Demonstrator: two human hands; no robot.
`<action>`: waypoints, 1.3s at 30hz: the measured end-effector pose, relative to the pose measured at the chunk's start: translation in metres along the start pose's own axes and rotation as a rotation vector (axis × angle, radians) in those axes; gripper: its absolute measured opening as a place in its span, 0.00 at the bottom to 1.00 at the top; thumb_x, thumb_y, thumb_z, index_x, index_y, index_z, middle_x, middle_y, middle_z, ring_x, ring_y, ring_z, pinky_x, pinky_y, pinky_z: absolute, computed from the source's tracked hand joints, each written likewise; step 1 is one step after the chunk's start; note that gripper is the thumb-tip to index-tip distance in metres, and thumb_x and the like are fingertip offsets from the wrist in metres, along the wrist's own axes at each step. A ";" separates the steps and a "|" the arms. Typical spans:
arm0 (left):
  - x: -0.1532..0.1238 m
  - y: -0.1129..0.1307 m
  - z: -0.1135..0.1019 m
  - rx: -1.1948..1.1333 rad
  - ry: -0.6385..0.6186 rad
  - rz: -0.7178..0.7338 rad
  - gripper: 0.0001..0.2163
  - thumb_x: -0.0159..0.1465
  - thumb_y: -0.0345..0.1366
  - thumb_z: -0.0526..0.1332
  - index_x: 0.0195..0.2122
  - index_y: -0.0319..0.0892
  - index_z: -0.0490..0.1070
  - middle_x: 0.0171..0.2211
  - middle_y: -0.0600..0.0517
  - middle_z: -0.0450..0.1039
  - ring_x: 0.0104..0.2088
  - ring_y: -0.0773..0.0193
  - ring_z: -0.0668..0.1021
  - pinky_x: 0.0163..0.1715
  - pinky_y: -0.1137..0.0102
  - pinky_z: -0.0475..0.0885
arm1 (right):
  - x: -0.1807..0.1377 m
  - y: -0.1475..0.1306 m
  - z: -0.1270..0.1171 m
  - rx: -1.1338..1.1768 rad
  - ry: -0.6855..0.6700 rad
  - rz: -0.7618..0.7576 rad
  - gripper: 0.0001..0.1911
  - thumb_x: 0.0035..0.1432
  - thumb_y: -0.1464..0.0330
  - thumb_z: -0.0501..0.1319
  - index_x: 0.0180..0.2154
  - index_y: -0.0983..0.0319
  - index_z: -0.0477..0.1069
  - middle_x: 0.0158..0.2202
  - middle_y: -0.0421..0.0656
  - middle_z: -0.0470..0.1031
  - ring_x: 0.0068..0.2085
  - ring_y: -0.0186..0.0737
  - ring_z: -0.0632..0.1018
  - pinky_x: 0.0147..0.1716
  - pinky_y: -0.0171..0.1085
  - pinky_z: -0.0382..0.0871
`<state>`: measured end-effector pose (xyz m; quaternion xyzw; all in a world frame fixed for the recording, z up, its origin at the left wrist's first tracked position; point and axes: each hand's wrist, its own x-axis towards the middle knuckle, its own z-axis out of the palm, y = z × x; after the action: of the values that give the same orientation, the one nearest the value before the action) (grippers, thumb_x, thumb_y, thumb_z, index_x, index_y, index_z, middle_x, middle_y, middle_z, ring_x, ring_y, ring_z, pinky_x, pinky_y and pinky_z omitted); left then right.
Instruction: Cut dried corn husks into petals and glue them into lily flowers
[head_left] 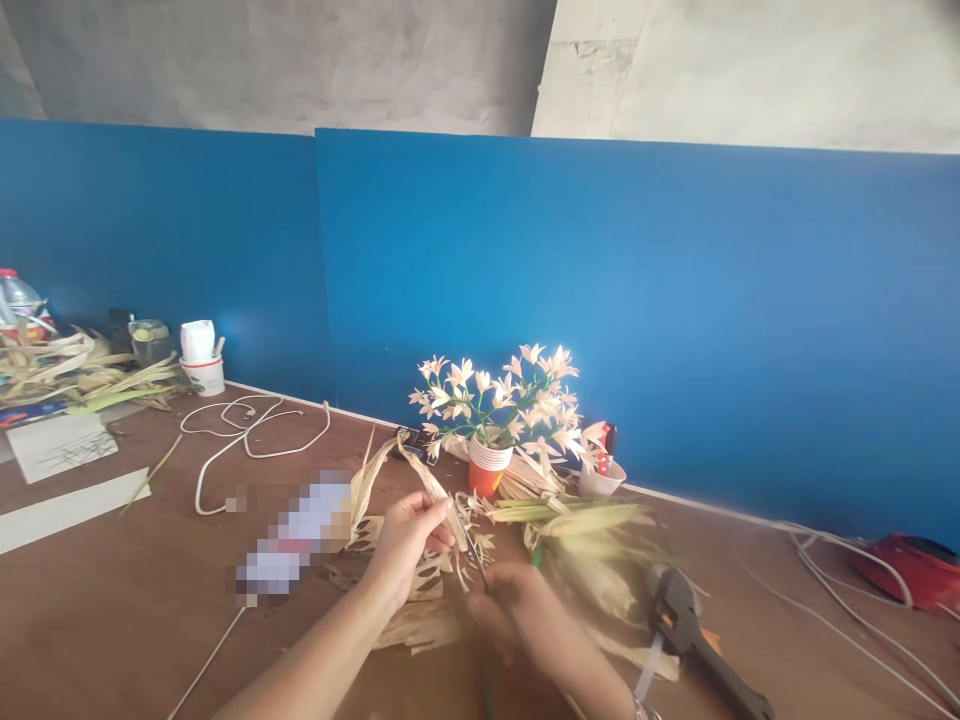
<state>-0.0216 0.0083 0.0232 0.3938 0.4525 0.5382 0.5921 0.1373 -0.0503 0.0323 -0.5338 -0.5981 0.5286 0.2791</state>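
A worker's left hand [409, 540] pinches a pale strip of dried husk [426, 478] over the middle of a brown bench [112, 620], thumb and fingers closed on it. The right hand [517, 600], blurred, has its fingers curled around a slim tool with a dark blade [474, 553], its tip up against the strip; the tool's handle is hidden. Dried husk scraps [424, 628] lie on the bench beneath the hands.

Toward the back edge, which runs along a blue partition [600, 280], a spray of cream flowers [540, 405] on green stems stands in a stack of paper cups [486, 480]. To its right, near the same edge, a small white cup [600, 483] holds something red. A bundle of husks [600, 575] sits nearer, with a dark glue gun [679, 615] just beside it. Along the back edge to the left are a loose white cable [251, 430], a white cup with a red rim [204, 377] and another pile of husks [82, 370].
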 end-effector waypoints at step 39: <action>0.004 0.007 -0.009 0.100 -0.144 0.002 0.15 0.50 0.47 0.67 0.21 0.40 0.69 0.11 0.55 0.69 0.14 0.70 0.72 0.14 0.78 0.63 | 0.001 0.005 -0.007 -0.039 -0.051 0.004 0.17 0.46 0.56 0.62 0.20 0.63 0.66 0.10 0.31 0.59 0.13 0.26 0.61 0.13 0.26 0.52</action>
<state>-0.0321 0.0127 0.0271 0.4607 0.4348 0.4859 0.6022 0.1450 -0.0473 0.0299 -0.5265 -0.6142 0.5308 0.2526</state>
